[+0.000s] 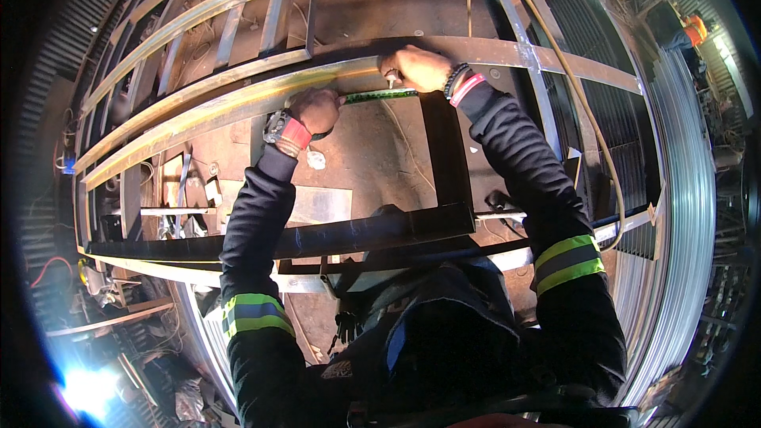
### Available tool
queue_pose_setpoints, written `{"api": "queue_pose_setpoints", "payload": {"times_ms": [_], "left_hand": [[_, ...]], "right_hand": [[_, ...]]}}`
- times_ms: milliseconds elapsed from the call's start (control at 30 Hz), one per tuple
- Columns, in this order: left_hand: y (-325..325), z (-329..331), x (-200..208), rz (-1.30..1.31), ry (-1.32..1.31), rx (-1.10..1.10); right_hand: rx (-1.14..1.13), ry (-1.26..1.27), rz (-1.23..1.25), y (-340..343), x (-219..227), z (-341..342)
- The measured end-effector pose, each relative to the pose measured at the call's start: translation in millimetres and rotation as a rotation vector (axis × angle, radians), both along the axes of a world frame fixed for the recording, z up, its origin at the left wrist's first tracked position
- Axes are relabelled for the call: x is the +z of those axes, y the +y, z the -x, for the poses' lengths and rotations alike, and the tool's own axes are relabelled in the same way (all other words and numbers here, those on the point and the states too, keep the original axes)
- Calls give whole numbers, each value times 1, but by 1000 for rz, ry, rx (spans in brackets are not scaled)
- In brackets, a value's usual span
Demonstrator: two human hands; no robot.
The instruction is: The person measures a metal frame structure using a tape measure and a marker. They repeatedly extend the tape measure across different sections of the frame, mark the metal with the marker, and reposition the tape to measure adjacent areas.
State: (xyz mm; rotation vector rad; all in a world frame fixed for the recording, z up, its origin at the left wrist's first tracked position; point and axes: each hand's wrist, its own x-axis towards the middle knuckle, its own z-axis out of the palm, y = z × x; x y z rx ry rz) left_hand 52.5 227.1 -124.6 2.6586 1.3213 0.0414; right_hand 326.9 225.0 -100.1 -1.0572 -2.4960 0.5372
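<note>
while a steel frame [449,147] spans the centre, a long beam [238,103] runs 9 to 12 o'clock; left hand [317,110] at 11, fingers curled, can't tell on what; right hand [422,69] near 12; green strip [380,96] between them, 12; pointed tool [391,78] clamped in right hand's fingers.

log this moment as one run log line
left hand: at left end of green strip | right hand: gripping small pointed tool, tip near green strip | nearby: metal frame

Dusty brown floor [372,168] bearing, below the left hand [317,109], a small white scrap [316,160] and flat grey rectangular sheet [323,204].
</note>
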Motion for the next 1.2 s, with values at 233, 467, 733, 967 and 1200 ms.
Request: {"api": "queue_pose_setpoints", "payload": {"times_ms": [233,467,733,967,1200], "left_hand": [[4,3,-7,-5,-25,-11],[0,2,-1,17,-18,-2],[2,-4,1,51,5,28],[2,-2,1,34,43,17],[4,3,-6,11,-35,-21]], "right_hand": [[-20,-60,-17,0,-2,0],[-195,-44,-92,-13,-12,-1],[-139,-35,43,-11,-1,-9],[-109,-43,32,-13,4,-4],[-201,-60,-283,-22,-3,8]]}}
